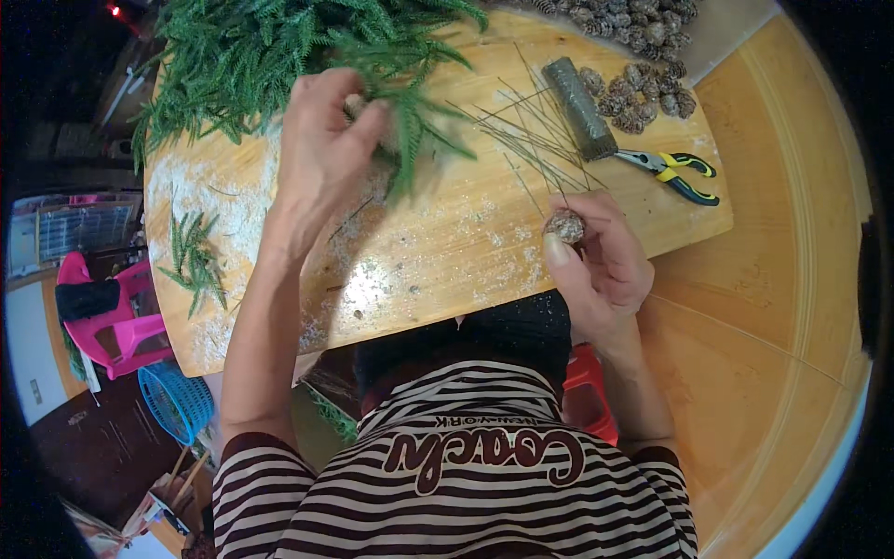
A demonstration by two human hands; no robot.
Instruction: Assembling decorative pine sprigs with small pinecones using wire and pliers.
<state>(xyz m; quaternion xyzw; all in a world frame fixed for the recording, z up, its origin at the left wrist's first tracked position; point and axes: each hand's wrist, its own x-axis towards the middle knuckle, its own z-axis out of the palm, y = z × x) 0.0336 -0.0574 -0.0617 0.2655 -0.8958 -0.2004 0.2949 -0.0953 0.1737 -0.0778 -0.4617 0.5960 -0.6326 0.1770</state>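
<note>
Over the table's far left part, my left hand [328, 140] has its thumb and fingers closed at an artificial green fir sprig [406, 140], which is blurred by motion. A small pale brown patch shows between those fingers; what it is I cannot make out. Near the front edge, my right hand [605, 252] pinches a small frosted pine cone [564, 226] between thumb and fingers. Thin green wires [540, 144] lie just beyond that hand, some reaching a dark green wire bundle [579, 107]. Beside the bundle rest pliers [670, 172] with yellow and black handles.
A large heap of green fir sprigs [242, 56] covers the far left of the wooden table [447, 252]. Pine cones [643, 98] are piled at the far right. One loose sprig [193, 256] and white flakes lie at left. A pink chair [102, 317] and blue basket [177, 401] stand beyond.
</note>
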